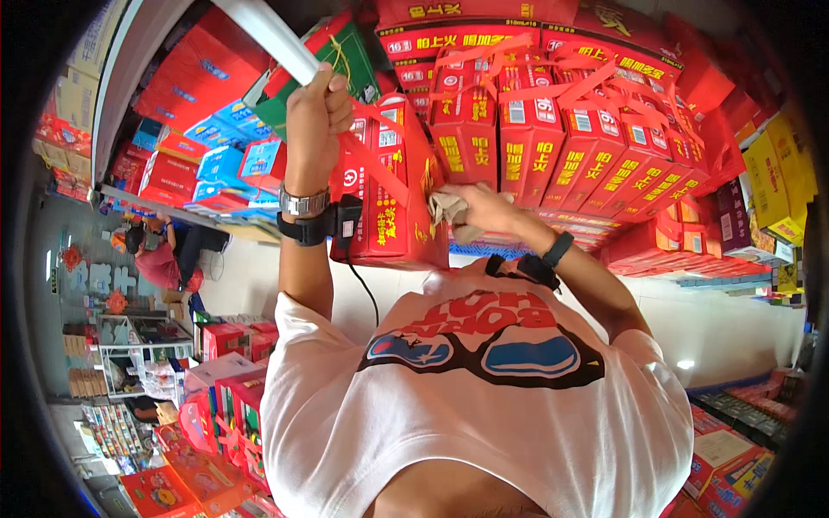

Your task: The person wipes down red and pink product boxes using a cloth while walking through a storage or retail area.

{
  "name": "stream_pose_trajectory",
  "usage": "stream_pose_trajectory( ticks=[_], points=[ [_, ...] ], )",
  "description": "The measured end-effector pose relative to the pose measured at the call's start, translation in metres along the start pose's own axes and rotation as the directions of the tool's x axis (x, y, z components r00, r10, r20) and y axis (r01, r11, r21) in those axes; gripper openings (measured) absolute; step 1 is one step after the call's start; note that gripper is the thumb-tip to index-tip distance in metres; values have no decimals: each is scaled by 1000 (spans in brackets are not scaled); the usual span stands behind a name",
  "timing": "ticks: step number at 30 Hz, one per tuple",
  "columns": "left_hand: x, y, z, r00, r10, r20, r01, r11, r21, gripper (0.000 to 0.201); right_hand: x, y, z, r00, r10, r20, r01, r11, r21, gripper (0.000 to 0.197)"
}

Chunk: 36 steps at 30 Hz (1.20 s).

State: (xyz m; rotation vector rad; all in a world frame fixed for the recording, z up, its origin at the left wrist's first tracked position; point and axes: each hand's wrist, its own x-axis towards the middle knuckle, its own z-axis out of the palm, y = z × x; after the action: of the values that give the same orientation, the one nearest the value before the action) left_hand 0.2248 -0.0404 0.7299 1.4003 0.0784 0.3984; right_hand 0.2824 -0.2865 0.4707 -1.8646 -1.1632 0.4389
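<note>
Raised at the upper left, my left hand (pixel 318 112) is closed in a fist round the red ribbon handle (pixel 377 160) of a red drink carton (pixel 413 246). The carton hangs tilted beside my wrist; whether its underside touches anything is hidden. My right hand (pixel 484 211) is closed on a crumpled grey-brown cloth (pixel 449 210) and presses it to the carton's right side. To the right of that carton stands a row of similar red cartons (pixel 531 129) with ribbon handles.
More red cartons (pixel 466 41) are stacked behind the row. A white post (pixel 272 39) slants down by my left hand, near a green gift bag (pixel 298 91) and blue-and-white boxes (pixel 220 164). Yellow boxes (pixel 773 177) stand far right. A person (pixel 164 259) sits off to the left.
</note>
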Motion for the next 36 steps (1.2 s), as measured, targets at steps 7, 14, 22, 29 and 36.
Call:
stream_pose_trajectory(
  ticks=[7, 14, 22, 29, 36],
  points=[
    [84, -37, -8, 984, -131, 120, 151, 971, -184, 34, 8, 21, -3, 930, -164, 328, 46, 940, 339, 24],
    [161, -79, 3, 948, -216, 232, 262, 946, -190, 30, 8, 30, 55, 926, -78, 370, -32, 958, 284, 67],
    [255, -134, -22, 940, -241, 243, 296, 929, -221, 24, 105, 31, 93, 980, 179, 91, -199, 919, 340, 82],
    [230, -131, -16, 906, -184, 382, 18, 917, 398, 32, 148, 75, 118, 975, 222, -28, -219, 971, 100, 74],
    [140, -196, -44, 743, -72, 665, -638, 226, 736, 60, 168, 115, 135, 949, 316, 19, -315, 948, -46, 70]
  ],
)
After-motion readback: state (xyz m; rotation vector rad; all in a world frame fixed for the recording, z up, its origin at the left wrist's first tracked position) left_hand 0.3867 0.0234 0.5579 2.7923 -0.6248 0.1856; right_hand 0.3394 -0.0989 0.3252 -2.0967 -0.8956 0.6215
